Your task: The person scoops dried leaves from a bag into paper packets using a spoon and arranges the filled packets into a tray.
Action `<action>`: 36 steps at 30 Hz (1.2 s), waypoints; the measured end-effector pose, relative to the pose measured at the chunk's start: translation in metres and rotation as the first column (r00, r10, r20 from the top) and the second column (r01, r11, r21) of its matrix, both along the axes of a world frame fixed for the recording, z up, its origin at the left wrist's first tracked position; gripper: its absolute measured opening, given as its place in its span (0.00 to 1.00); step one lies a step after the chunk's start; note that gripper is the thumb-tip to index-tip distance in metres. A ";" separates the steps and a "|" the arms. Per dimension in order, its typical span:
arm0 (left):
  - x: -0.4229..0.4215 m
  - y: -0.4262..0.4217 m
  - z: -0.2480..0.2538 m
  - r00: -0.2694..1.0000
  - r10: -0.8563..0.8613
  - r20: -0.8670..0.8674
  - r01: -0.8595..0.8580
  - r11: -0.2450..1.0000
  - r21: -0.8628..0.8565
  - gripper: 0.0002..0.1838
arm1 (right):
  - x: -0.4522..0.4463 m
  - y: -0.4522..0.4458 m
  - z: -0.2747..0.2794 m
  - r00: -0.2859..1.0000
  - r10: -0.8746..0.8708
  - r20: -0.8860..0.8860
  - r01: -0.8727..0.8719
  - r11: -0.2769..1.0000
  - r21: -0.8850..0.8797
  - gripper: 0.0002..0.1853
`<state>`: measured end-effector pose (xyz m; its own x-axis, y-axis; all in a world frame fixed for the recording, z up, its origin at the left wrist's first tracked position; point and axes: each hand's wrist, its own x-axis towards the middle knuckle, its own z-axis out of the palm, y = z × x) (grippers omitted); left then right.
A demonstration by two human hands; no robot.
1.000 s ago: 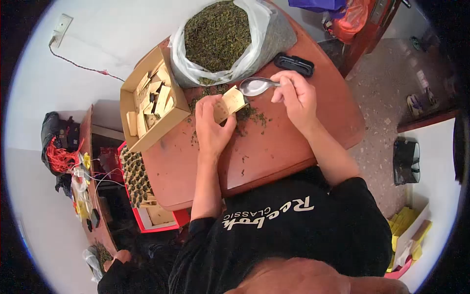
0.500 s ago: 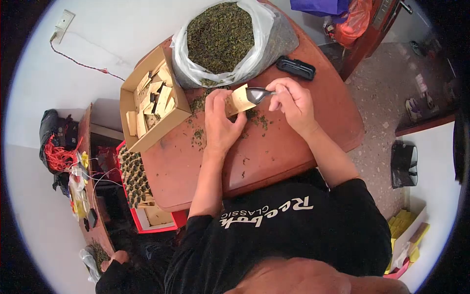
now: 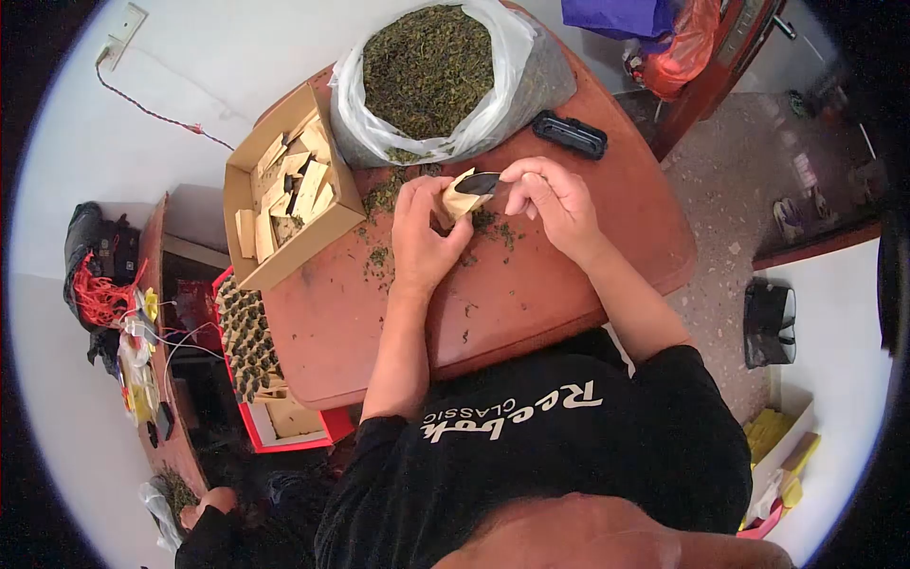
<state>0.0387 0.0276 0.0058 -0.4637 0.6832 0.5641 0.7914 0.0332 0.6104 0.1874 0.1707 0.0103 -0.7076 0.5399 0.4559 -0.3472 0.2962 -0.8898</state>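
My left hand (image 3: 424,232) is closed around a small tan paper packet (image 3: 462,203), its open end facing right. In my right hand (image 3: 561,207) I pinch a dark metal spoon (image 3: 479,183) by the handle. The spoon's bowl lies at the packet's mouth, overlapping the paper; what it carries cannot be made out. Just beyond my hands stands a clear plastic bag (image 3: 521,71), rolled open and full of dried green leaves (image 3: 427,71). Loose leaf crumbs (image 3: 381,256) are scattered on the reddish table (image 3: 531,303) around and beneath my hands.
A cardboard box (image 3: 322,232) of loose paper packets stands to the left. Below the table edge, a red box (image 3: 254,427) holds rows of filled packets (image 3: 248,332). A black case (image 3: 571,135) lies right of the bag. Another person's hand (image 3: 210,504) shows at lower left.
My right hand has shifted slightly left, bringing the spoon's bowl further over the packet's mouth. The packet has tilted a little in my left hand. The whole view has shifted slightly.
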 end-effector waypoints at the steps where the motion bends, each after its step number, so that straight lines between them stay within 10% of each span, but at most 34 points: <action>1: 0.001 0.000 0.000 0.999 -0.014 0.032 0.013 1.000 0.013 0.25 | -0.001 0.000 -0.001 1.000 -0.001 -0.019 0.001 1.000 0.000 0.14; 13: -0.001 -0.005 0.001 0.995 0.047 -0.090 -0.047 0.999 0.002 0.25 | 0.004 -0.005 0.007 0.976 -0.219 0.006 0.216 0.967 0.136 0.14; 22: 0.003 -0.003 -0.003 0.992 0.040 -0.119 -0.040 0.999 0.002 0.25 | -0.005 0.001 -0.001 0.999 -0.031 0.020 0.035 0.957 -0.289 0.13; 36: -0.004 -0.008 0.000 0.999 0.009 0.036 -0.010 1.000 0.014 0.24 | 0.004 0.000 -0.001 0.985 -0.173 -0.025 0.173 0.985 -0.006 0.13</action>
<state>0.0344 0.0193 0.0056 -0.4905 0.6708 0.5563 0.7686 0.0321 0.6390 0.1916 0.1710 0.0095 -0.5916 0.6551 0.4700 -0.3135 0.3501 -0.8827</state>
